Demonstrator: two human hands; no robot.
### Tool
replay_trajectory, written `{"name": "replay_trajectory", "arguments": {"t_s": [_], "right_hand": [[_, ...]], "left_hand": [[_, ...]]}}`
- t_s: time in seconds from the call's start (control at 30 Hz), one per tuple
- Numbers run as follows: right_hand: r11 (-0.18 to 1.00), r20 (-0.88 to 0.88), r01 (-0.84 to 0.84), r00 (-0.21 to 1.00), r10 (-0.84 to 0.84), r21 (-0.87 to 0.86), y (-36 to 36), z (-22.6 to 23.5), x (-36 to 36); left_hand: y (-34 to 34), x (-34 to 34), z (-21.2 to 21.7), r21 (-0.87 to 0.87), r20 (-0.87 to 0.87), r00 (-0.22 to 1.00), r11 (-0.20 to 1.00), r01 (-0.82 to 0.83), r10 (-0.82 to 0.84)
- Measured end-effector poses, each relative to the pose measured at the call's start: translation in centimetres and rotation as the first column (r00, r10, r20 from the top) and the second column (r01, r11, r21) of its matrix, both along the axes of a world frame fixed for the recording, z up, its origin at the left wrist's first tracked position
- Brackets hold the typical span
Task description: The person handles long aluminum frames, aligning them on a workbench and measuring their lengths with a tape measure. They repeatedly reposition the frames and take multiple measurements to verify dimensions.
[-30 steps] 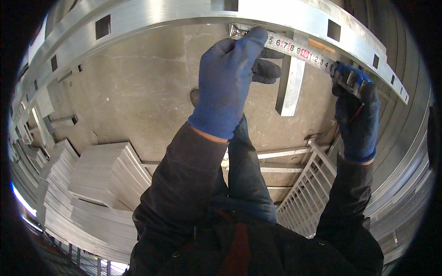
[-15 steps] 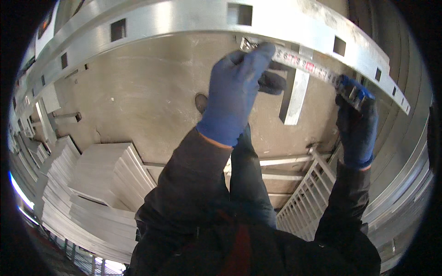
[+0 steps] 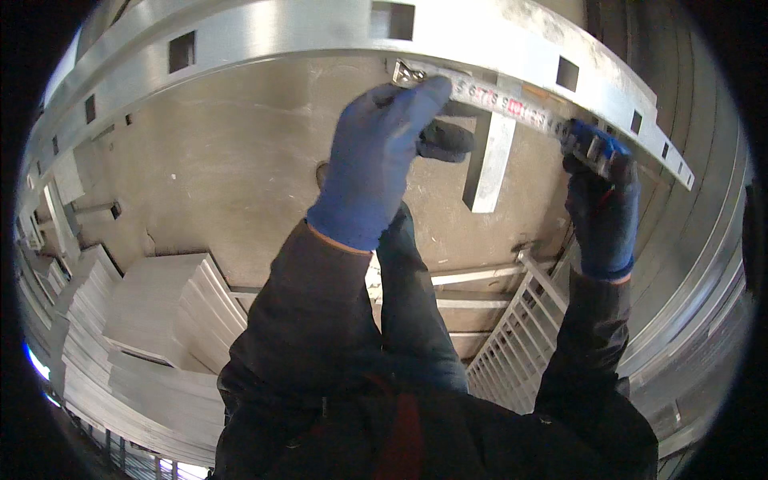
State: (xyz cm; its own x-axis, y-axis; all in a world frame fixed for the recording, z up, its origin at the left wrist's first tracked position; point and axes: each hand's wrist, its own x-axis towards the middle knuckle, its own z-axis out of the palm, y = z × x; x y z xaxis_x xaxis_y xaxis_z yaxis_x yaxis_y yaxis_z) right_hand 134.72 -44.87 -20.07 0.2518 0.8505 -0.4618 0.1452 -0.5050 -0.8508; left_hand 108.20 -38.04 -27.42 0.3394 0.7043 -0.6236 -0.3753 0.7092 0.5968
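My left hand [image 3: 364, 164], in a blue work glove, has its fingers at the hooked end of a tape measure's white blade [image 3: 512, 104]. Its dark fingertips hang lower, and the exact hold is partly hidden by the glove. The blade runs to the right along the near edge of a long silvery metal beam [image 3: 296, 30] with square holes. My right hand [image 3: 602, 212], gloved too, is closed around the blue and black tape measure case [image 3: 596, 146]. Below the blade, a short square metal bar [image 3: 490, 164] juts toward me from the beam.
Stacked grey metal panels [image 3: 160, 308] stand on the concrete floor at the left. A white barred rack [image 3: 520, 332] is at the lower right, near my right forearm. Long metal profiles [image 3: 680, 272] line the right side. My leg [image 3: 416, 312] is below.
The beam, floor and both hands sit slightly further left in the picture, as the view has shifted. My hands keep their places on the tape measure, still stretched along the beam.
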Motion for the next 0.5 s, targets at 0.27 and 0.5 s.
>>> {"name": "replay_trajectory", "arguments": {"t_s": [0.27, 0.5], "right_hand": [[0.987, -0.145, 0.161, 0.976, -0.163, -0.021, 0.1, -0.9, 0.1], [0.969, 0.001, 0.042, 0.999, -0.044, 0.244, -0.9, -2.6, 0.3]], "left_hand": [[0.0, 0.0, -0.4, 0.094, -0.058, 0.997, 0.994, 0.051, -0.046], [-0.4, 0.4, -0.8, 0.108, -0.04, 0.999, 0.994, 0.034, -0.03]]}}
